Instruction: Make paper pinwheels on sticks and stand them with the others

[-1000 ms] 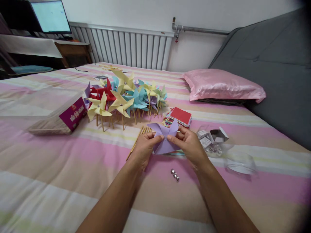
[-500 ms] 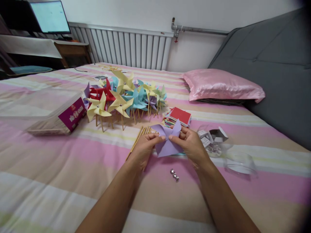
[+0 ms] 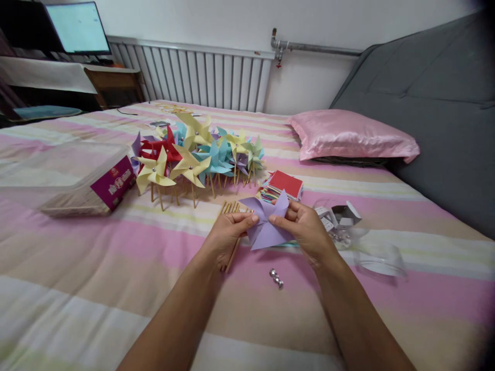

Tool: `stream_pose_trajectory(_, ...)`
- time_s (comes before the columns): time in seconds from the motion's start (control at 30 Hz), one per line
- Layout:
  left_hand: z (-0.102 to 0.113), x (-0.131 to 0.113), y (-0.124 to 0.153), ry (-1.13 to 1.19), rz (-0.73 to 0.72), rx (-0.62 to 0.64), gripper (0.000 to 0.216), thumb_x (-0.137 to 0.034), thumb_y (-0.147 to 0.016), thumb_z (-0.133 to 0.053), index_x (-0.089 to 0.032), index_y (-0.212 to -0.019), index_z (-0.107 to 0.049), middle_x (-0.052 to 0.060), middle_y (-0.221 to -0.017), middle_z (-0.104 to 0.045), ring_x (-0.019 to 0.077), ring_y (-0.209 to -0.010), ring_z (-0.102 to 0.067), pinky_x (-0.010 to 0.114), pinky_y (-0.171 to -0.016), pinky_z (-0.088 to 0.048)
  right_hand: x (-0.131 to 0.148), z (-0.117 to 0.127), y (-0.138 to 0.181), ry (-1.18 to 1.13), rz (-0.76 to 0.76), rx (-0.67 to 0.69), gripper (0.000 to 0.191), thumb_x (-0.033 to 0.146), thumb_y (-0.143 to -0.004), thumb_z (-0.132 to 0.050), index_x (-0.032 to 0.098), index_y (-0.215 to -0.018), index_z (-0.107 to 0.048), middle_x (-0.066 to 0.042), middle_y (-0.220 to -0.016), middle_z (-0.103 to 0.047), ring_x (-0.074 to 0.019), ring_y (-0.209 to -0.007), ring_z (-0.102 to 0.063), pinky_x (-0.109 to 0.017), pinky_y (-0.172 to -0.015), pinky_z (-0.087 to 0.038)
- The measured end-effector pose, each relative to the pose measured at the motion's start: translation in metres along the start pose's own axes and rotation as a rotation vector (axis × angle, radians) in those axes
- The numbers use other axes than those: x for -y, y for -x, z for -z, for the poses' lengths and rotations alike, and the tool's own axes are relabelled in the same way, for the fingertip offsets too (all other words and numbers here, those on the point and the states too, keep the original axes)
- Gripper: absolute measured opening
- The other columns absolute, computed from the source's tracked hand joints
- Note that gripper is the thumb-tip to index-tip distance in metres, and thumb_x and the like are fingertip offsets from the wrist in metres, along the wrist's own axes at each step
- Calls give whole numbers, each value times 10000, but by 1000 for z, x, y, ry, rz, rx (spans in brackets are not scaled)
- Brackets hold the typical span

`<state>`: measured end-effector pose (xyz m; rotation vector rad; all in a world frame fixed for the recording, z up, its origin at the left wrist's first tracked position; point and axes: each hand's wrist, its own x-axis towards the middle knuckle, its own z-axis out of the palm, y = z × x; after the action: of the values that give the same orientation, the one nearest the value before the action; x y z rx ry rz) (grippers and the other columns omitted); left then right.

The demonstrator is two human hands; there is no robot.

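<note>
A purple paper pinwheel (image 3: 268,238) is pinched between my two hands, its blades folded toward the middle. My left hand (image 3: 231,232) grips its left side, thumb on top near the centre. On the other side my right hand (image 3: 303,229) presses its thumb close to the middle, fingers behind the paper. Thin wooden sticks (image 3: 229,208) lie on the bed beneath and beside my left hand. Below the pinwheel rests a short row of small silver metal pieces (image 3: 276,279). Just beyond it sits a stack of coloured paper squares (image 3: 285,185), red on top.
Several finished pinwheels (image 3: 191,167) on sticks stand at the back left. A clear plastic box (image 3: 112,180) with a purple label is left of them. To the right are small white boxes (image 3: 345,214), a clear lid (image 3: 379,262) and a pink pillow (image 3: 353,135).
My left hand has shifted slightly left, its thumb drawing a little away from the pinwheel's centre. The right hand keeps its hold.
</note>
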<state>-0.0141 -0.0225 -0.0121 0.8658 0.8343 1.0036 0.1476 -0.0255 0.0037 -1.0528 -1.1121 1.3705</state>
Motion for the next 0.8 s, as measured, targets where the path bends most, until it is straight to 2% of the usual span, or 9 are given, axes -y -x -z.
stream_pose_trajectory(0.37,-2,1,0,-62,-43,-82,271,-341,-611,-768,-102,-731,-724,84,-707,-705,146,-600,-602,264,-620,-453,1,0,1,142,29,-45,426,251,-601,-750,166,-992,-607,-65,-835,-735,-245,-760,-694,-337,-659,-549)
stream_pose_trajectory(0.5,-2,2,1,-70,-45,-76,222,-311,-606,-772,-122,-701,-707,62,-664,-688,135,-563,-598,244,-574,-443,1,-1,1,187,9,-16,456,248,-622,-730,162,-1048,-593,-76,-823,-735,-252,-739,-695,-325,-616,-544)
stream_pose_trajectory(0.67,-1,3,2,-81,-48,0,236,-256,-594,-766,-128,-788,-725,78,-722,-698,174,-661,-633,267,-645,-470,-1,-1,2,274,9,42,448,253,-644,-711,172,-1064,-576,-67,-798,-735,-254,-690,-692,-329,-583,-539)
stream_pose_trajectory(0.8,-2,2,2,-111,-59,-54,195,-210,-575,-756,-133,-751,-725,70,-720,-697,170,-653,-625,270,-647,-472,3,-2,5,328,47,79,400,262,-667,-696,178,-1038,-573,-62,-791,-731,-247,-673,-688,-326,-569,-535)
